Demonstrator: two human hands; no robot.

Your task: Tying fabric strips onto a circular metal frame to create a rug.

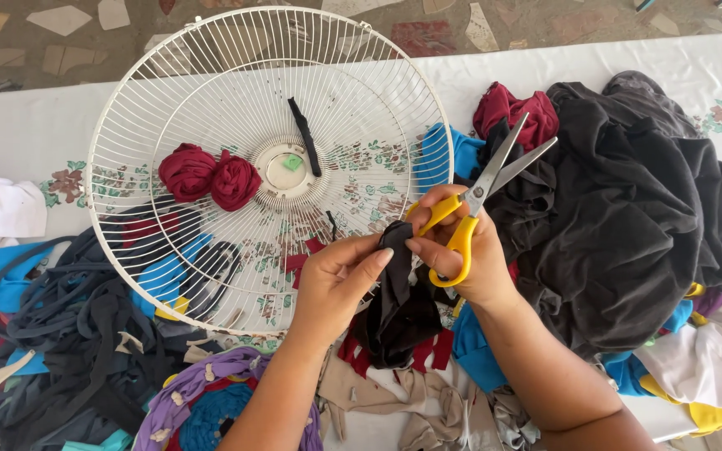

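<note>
Nearest the camera, loose scraps of beige cloth (394,401) and a purple braided piece (185,392) lie on the bench (10,125), which is covered with a white flowered sheet. Just above them the two hands meet over the middle of the bench. The left hand (332,288) pinches the top of a black cloth strip (396,292) between thumb and fingers, and the rest of the strip hangs down in a soft bunch toward red scraps (428,351) below. The right hand (470,255) touches the same top end with its fingertips while its fingers are looped through the yellow handles of a pair of scissors (482,188), whose blades stand parted and point up and away to the right.

The strip looks like thin knit fabric: light, limp and stretchy, with no stiffness of its own, so it probably sags wherever it is not held. A pinch close to the end, as the left hand has it, seems the surest place to grip, since the cloth would likely bunch and slide if taken lower.

To the left lies a tangle of dark and blue strips (68,334). Farther off sits a white wire fan guard (269,159) holding two dark red cloth balls (211,177) and a short black strip (304,138). At the right rises a heap of black garments (628,209).
</note>
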